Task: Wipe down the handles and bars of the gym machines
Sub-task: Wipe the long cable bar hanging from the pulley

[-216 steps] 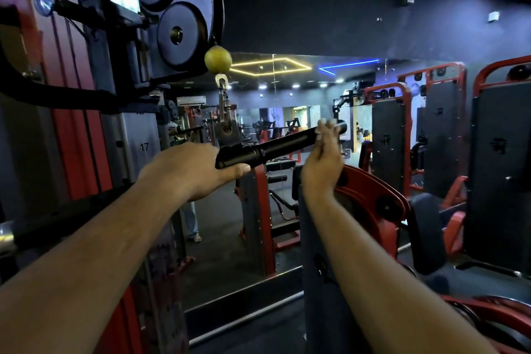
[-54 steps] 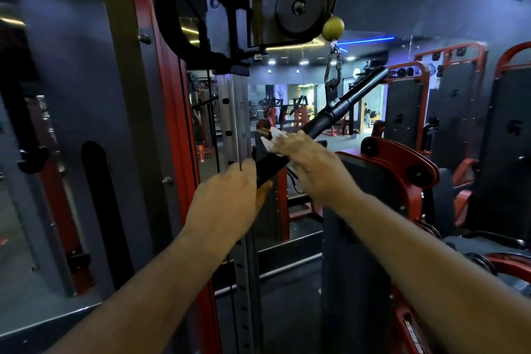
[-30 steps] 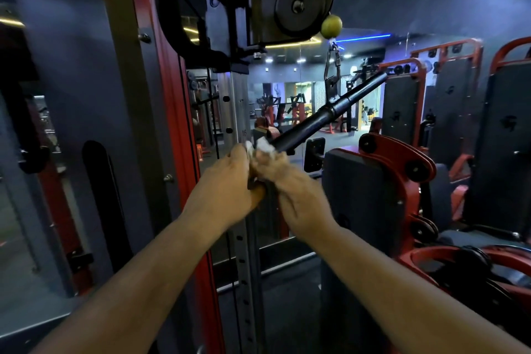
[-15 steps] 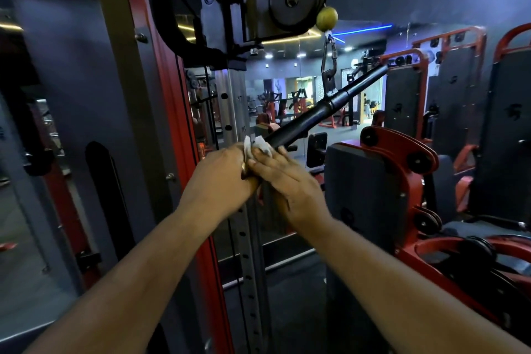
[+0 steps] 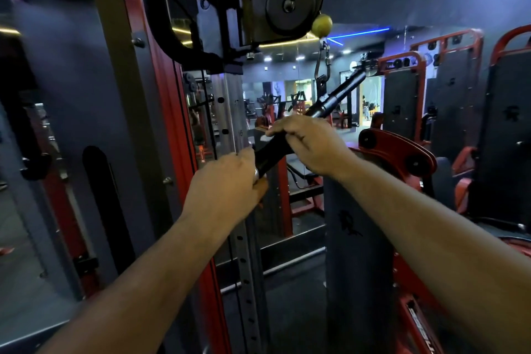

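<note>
— Black rubber sleeve on the bar (image 5: 330, 105), is that what's getting cleaned?

— Yes. It hangs by a clip from the cable under the yellow ball (image 5: 321, 25), and its long axis slants from the low near end, at the left, up and away to the far right end by the mirror.

— Which hand is where?

— The left hand (image 5: 230, 184) sits at the low near end, fingers curled round the bar's chrome tip, steadying it. The right hand (image 5: 307, 144) is just above it on the shaft, wrapped over the top with a white cloth (image 5: 265, 138) pinched against the bar; only a sliver of the cloth shows under the fingers.

— So which one reaches the dirty part?

— The right. Everything unwiped, as I judge it, lies up the slope from that hand, toward the clip and the far grip. A stroke would have to follow the slant, up and to the right, while the left keeps the end from swinging.

— How does the bar look?

— Matte black grips, a glossier collar near the middle, bare metal at the near tip. Whether it's damp or streaked I can't tell; it's too dark
</note>
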Tool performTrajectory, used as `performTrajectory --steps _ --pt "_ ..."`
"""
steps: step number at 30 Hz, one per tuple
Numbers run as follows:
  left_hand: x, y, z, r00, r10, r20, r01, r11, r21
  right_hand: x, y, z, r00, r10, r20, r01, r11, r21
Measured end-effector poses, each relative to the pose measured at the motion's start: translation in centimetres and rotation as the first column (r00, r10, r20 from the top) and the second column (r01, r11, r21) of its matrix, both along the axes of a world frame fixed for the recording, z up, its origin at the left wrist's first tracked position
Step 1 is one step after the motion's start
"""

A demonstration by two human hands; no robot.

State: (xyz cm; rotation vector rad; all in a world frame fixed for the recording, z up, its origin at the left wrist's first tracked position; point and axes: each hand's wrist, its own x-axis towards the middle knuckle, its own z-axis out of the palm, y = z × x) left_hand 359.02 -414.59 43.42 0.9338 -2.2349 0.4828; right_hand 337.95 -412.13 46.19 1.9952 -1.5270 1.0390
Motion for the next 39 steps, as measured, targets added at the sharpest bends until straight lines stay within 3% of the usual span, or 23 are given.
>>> performTrajectory --steps 3,5,7,10,13,15,19,21,24,27,29,31,32,35,37,39 --pt "-0.1 0.4 -0.2 1.0 0.01 0.026 -0.01 0.999 -0.036 -3.6 -0.4 2.3 0.985 -0.116 -0.129 0.127 0.988 0.083" --pt "-0.3 0.7 -0.4 1.0 0.007 0.027 -0.005 0.999 -0.049 -6.1 -0.7 3.1 0.949 -0.301 -0.097 0.306 0.951 0.039" --pt "-0.5 0.9 -0.5 0.999 0.01 0.035 -0.008 0.998 -0.06 -6.1 -0.5 3.1 0.931 -0.36 -0.062 0.362 0.932 0.026" --pt "-0.7 0.7 -0.6 0.998 0.03 0.05 -0.027 0.998 -0.054 -2.7 0.0 2.9 0.973 -0.228 -0.033 0.231 0.96 0.161" --pt "-0.7 0.4 -1.0 0.996 0.055 0.066 -0.053 0.998 -0.042 0.2 0.7 2.6 0.993 0.003 -0.117 0.031 0.956 0.291" --pt "-0.7 0.4 -1.1 0.996 0.052 0.068 -0.049 0.998 -0.041 -1.0 0.6 3.3 0.989 0.007 -0.151 0.045 0.941 0.336" --pt "-0.4 0.8 -1.1 0.999 0.017 0.028 -0.016 1.0 -0.016 -5.0 0.3 4.2 0.946 -0.289 -0.148 0.306 0.946 0.109" --pt "-0.3 0.7 -0.9 1.0 0.001 -0.001 -0.001 1.0 0.003 -4.2 0.3 2.6 0.945 -0.32 -0.074 0.323 0.946 0.036" --pt "0.1 0.4 -0.6 0.999 -0.023 -0.042 0.027 0.995 0.094 0.5 1.4 -1.9 0.989 -0.084 0.125 0.089 0.996 -0.031" --pt "0.5 0.1 -0.8 0.997 -0.056 -0.051 0.065 0.98 0.186 3.1 1.6 -6.3 0.985 0.166 0.046 -0.149 0.956 -0.251" --pt "0.6 0.2 -1.1 0.996 -0.083 -0.044 0.09 0.98 0.177 2.0 -0.1 -7.7 0.984 0.174 -0.033 -0.173 0.907 -0.383" --pt "0.5 0.3 -1.4 0.994 -0.106 -0.034 0.11 0.982 0.154 -0.2 -2.1 -7.6 0.99 0.116 0.082 -0.063 0.878 -0.475" --pt "0.5 0.3 -1.4 0.993 -0.111 -0.034 0.115 0.982 0.149 -1.0 -2.7 -7.2 0.969 0.085 0.231 0.042 0.87 -0.492" --pt "0.2 0.6 -1.7 0.991 -0.125 -0.037 0.129 0.981 0.145 -1.4 -3.6 -6.1 0.782 0.107 0.614 0.244 0.854 -0.46" --pt "-0.1 0.8 -1.9 0.99 -0.131 -0.048 0.136 0.981 0.14 1.3 -3.5 -6.6 0.642 0.249 0.725 0.212 0.851 -0.48" --pt "-0.2 0.6 -1.9 0.99 -0.114 -0.081 0.123 0.984 0.125 5.3 -3.0 -8.4 0.426 0.456 0.782 0.064 0.846 -0.529"
